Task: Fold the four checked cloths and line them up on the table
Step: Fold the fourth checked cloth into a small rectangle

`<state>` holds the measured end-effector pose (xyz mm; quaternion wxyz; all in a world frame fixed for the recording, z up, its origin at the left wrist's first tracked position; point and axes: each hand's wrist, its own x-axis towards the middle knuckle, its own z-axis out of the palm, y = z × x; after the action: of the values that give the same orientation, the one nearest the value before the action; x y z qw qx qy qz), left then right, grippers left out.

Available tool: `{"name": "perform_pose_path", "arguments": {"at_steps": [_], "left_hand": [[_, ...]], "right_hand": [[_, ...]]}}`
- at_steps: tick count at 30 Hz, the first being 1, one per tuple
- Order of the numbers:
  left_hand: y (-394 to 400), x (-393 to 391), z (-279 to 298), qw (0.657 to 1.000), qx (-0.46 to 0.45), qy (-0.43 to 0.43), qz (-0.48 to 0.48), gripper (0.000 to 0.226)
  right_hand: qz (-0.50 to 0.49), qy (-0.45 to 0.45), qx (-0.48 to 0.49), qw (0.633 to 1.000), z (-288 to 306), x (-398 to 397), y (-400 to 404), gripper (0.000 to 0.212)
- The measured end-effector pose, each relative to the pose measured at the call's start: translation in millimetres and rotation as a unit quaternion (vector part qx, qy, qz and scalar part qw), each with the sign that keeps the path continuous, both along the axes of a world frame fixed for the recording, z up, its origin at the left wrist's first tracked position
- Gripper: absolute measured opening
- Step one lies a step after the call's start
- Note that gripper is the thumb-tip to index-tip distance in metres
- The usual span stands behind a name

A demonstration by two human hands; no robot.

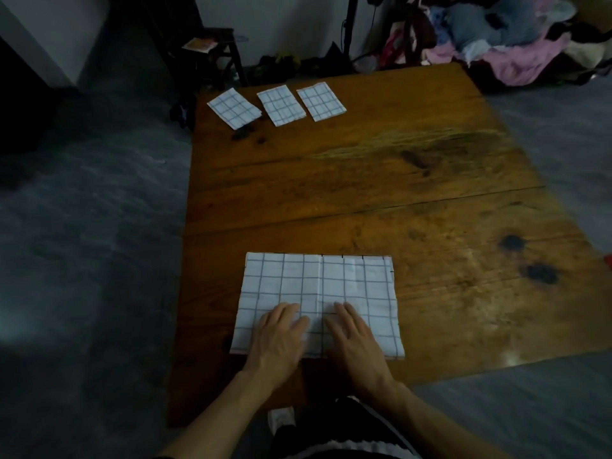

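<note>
Smoothing looks like the step in hand: the fourth cloth (318,303) lies flat at the table's (430,193) near edge, a centre crease running front to back. Both hands press on its near half, left hand (281,336) and right hand (356,339) side by side, fingers straight and flat, holding nothing. Three folded cloths already sit in a row at the far left: first (234,108), second (280,105), third (320,101). Next, I judge, one side must be lifted and folded over along the crease, then the cloth set beside the row. No brand, label or writing can be read.
</note>
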<state>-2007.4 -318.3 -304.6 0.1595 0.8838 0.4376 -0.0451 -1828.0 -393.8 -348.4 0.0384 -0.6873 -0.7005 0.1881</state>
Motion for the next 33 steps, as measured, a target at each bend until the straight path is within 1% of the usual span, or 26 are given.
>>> {"name": "perform_pose_path", "arguments": {"at_steps": [2,5,7,8,11,13,14,15,18,21,25,28,30,33], "left_hand": [[-0.2,-9.3,-8.1,1.0,-0.003,0.01,0.004,0.049],[2.2,-28.6,-16.4,1.0,0.002,0.029,0.004,0.05],[0.5,-40.4,-19.1,0.999,0.007,0.034,0.011,0.051],[-0.3,-45.0,-19.3,0.999,0.011,0.034,0.015,0.05],[0.3,-52.8,-20.8,1.0,0.019,0.019,0.01,0.046],[-0.2,-53.9,-21.3,1.0,0.024,0.003,-0.007,0.043],[-0.7,-53.7,-21.5,0.999,0.027,-0.006,-0.018,0.041],[-1.3,-53.5,-21.7,0.999,0.03,-0.016,-0.03,0.04],[-3.4,-55.4,-24.4,0.997,0.03,-0.036,-0.059,0.031],[-1.0,-63.7,-28.0,0.997,0.031,-0.05,-0.057,0.027],[6.1,-75.6,-29.2,0.995,0.043,-0.074,-0.05,0.023],[10.4,-81.0,-31.5,0.993,0.044,-0.091,-0.054,0.02],[11.4,-81.9,-32.4,0.994,0.042,-0.089,-0.051,0.018],[10.2,-79.0,-32.2,0.996,0.037,-0.08,-0.034,0.013]], "right_hand": [[-0.02,0.006,0.004,1.0,-9.9,-2.4,-3.9,0.085],[-0.067,0.007,0.034,0.997,-10.2,0.7,-5.2,0.08],[-0.099,0.005,0.039,0.994,-6.9,2.7,-7.6,0.081],[-0.112,0.013,0.041,0.993,-5.6,2.4,-9.2,0.079],[-0.118,0.033,0.075,0.99,2.3,-10.7,-11.7,0.054],[-0.086,0.061,0.104,0.989,12.9,-30.1,-14.0,0.038],[-0.066,0.071,0.119,0.988,16.6,-41.4,-15.1,0.034],[-0.054,0.082,0.126,0.987,19.9,-53.2,-16.2,0.034],[-0.062,0.096,0.129,0.985,20.5,-81.1,-19.7,0.04],[-0.079,0.105,0.145,0.981,15.4,-90.6,-18.9,0.038],[-0.105,0.126,0.143,0.976,4.6,-78.3,-19.9,0.023],[-0.146,0.111,0.13,0.975,-6.3,-60.3,-28.3,0.024],[-0.169,0.105,0.128,0.971,-3.8,-49.4,-34.9,0.021],[-0.215,0.077,0.135,0.964,4.2,-33.9,-44.5,0.024]]}}
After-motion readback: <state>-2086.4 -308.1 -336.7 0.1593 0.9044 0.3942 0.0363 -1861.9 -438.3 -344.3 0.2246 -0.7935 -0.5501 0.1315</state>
